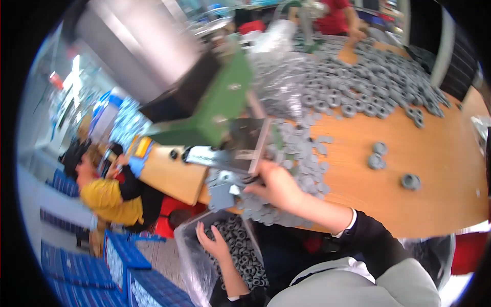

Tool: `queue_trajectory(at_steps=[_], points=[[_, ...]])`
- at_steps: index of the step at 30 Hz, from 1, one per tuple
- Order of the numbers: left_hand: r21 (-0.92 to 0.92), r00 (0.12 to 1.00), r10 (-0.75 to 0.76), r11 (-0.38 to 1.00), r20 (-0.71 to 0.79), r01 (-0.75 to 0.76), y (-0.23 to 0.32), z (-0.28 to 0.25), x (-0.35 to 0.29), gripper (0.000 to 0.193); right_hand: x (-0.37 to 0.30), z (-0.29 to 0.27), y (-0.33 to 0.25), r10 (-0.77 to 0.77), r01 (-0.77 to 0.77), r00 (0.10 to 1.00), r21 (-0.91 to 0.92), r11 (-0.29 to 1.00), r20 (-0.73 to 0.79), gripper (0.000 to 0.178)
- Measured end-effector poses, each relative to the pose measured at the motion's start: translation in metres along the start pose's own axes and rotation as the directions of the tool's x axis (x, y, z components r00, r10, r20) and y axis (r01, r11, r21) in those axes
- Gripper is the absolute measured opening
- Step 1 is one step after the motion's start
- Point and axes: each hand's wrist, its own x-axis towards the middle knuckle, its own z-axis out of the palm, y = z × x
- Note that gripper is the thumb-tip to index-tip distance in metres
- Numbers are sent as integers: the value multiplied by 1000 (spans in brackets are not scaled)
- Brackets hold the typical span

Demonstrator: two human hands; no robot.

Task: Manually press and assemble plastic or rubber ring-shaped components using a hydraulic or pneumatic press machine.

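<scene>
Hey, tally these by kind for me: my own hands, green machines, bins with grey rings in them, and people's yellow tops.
Your hands: 2 (left hand, right hand)
Green machine: 1
Bin with grey rings: 1
Yellow top: 1
Total: 5
The rings themselves are too crowded and blurred to count.

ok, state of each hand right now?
Left hand: open, fingers spread over the bin of grey rings.
Right hand: fingers partly curled at the green machine; whether it's holding anything can't be told.
</scene>
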Motion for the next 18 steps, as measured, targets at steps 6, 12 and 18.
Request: queue_trajectory(at_steps=[6,12,18], points=[[6,802,402,893,442,-450,-18,64,86,29,-89,-74,65,72,-283,903,-462,840,-423,59],[35,765,378,886,522,-462,-19,87,79,39,-153,-145,142,368,-656,755,-643,396,-543,51],[-80,743,418,892,523,-446,-20,76,82,40,-148,-164,125,368,-548,809,-360,755,-458,48]])
